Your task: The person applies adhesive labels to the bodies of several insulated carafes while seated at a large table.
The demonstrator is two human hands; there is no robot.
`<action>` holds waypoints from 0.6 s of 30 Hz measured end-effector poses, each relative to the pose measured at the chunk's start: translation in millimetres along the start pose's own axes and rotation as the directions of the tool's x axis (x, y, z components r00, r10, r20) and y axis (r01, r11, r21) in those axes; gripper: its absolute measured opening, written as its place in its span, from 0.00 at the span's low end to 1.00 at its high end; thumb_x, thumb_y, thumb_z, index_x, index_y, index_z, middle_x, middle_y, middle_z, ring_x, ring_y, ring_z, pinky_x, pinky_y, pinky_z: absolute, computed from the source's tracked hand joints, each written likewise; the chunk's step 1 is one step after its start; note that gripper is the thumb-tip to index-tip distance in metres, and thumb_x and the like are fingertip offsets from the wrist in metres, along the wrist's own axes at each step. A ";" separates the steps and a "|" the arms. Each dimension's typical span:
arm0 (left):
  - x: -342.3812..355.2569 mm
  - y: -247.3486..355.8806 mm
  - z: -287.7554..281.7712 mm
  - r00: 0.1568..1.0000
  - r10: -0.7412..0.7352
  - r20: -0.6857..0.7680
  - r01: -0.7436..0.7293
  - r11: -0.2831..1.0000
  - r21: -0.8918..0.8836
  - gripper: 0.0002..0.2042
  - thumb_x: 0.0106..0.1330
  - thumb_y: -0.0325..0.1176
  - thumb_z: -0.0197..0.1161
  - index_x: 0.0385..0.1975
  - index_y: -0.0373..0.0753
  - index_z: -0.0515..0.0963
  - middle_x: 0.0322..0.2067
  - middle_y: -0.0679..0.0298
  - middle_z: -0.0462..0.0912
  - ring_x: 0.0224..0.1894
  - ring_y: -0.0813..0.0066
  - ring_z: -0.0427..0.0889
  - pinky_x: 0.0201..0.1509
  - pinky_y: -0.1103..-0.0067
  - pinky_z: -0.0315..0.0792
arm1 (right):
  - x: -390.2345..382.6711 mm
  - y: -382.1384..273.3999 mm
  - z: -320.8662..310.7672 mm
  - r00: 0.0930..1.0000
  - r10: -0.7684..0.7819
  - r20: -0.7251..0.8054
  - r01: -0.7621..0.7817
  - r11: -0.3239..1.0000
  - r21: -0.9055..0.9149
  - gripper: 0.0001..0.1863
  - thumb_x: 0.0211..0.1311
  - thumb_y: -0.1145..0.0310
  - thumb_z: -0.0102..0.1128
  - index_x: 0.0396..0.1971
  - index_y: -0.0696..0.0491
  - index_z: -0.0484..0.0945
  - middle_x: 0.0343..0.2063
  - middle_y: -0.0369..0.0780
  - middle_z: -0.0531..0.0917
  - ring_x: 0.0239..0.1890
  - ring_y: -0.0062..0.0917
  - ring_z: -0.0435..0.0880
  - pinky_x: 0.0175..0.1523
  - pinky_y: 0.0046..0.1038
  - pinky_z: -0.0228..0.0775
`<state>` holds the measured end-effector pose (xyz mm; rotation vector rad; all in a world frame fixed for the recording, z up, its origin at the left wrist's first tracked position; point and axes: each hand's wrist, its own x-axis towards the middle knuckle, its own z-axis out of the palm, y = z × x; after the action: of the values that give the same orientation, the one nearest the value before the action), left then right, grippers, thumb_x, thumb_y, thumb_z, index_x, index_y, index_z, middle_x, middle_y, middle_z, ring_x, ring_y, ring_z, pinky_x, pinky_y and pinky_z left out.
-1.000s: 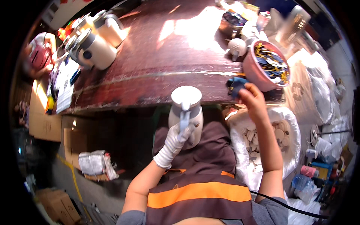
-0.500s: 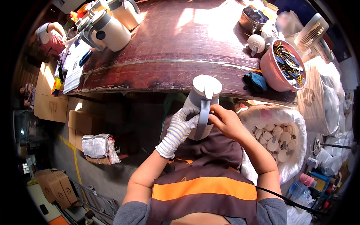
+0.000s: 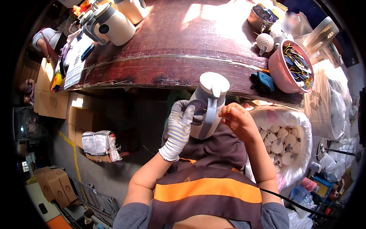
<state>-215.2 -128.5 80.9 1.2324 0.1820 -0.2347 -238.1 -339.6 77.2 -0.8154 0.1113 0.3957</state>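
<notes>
My left hand (image 3: 177, 128), in a striped knit glove, grips a white-lidded jug (image 3: 214, 82) with a grey-blue handle above my lap and holds a round dark tag (image 3: 198, 107) against its side, left of the handle. My bare right hand (image 3: 238, 120) is just right of the handle, fingers pinched at what looks like the tag's thin yellow string.
Jugs (image 3: 116, 26) stand at the table's (image 3: 164, 45) left. A pink bucket of tags (image 3: 289, 68), dark cloth (image 3: 263, 82) and round lid (image 3: 265, 42) are at right. Below, a lined bin (image 3: 278, 143) holds white lids. A co-worker (image 3: 47, 40) bends at far left.
My right hand came from the dark items by the bucket to the jug, then shifted right of the handle. A tag now shows in my left hand. The co-worker moved.
</notes>
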 end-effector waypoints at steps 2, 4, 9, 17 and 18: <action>-2.4 -2.8 1.2 1.000 -0.010 0.002 0.010 1.000 0.014 0.09 0.69 0.31 0.56 0.44 0.36 0.69 0.31 0.64 0.80 0.26 0.80 0.81 0.29 0.82 0.78 | 3.4 4.6 -5.0 0.990 -0.045 -0.131 0.064 0.988 0.142 0.09 0.66 0.61 0.55 0.38 0.50 0.75 0.38 0.34 0.79 0.46 0.23 0.77 0.50 0.29 0.66; -2.5 -10.0 -1.8 0.998 -0.065 0.013 0.065 0.997 0.037 0.08 0.69 0.30 0.56 0.43 0.36 0.69 0.30 0.64 0.80 0.26 0.80 0.82 0.29 0.82 0.78 | 3.3 12.1 -11.8 0.989 -0.032 -0.146 0.057 0.984 0.166 0.09 0.67 0.60 0.55 0.38 0.49 0.75 0.39 0.34 0.80 0.46 0.24 0.77 0.49 0.28 0.66; -2.9 -13.7 -1.8 0.999 -0.043 0.031 0.041 0.997 0.060 0.06 0.69 0.30 0.55 0.42 0.37 0.69 0.29 0.65 0.79 0.25 0.78 0.82 0.28 0.83 0.77 | -3.1 19.7 -13.2 0.982 -0.166 -0.093 0.188 0.922 0.337 0.11 0.66 0.58 0.56 0.38 0.50 0.75 0.38 0.35 0.80 0.42 0.23 0.78 0.43 0.24 0.67; -4.8 -5.9 6.0 0.986 0.142 -0.083 -0.141 0.990 0.012 0.07 0.70 0.31 0.55 0.43 0.37 0.69 0.34 0.66 0.78 0.28 0.84 0.76 0.33 0.84 0.75 | -15.2 7.1 -3.9 0.965 0.219 0.146 -0.225 0.974 0.026 0.13 0.64 0.69 0.56 0.45 0.57 0.77 0.36 0.42 0.83 0.26 0.18 0.79 0.30 0.16 0.68; -6.0 -6.7 6.8 0.968 0.214 -0.128 -0.213 0.977 0.024 0.08 0.70 0.31 0.56 0.44 0.37 0.69 0.35 0.66 0.77 0.30 0.84 0.77 0.35 0.84 0.76 | -14.5 2.1 1.2 0.981 0.144 0.130 -0.154 0.985 0.074 0.14 0.64 0.71 0.56 0.48 0.58 0.76 0.37 0.43 0.83 0.26 0.18 0.79 0.30 0.16 0.68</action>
<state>-222.7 -136.6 78.6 1.2672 0.1592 0.0317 -252.3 -341.7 80.2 -0.6999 0.0732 0.5787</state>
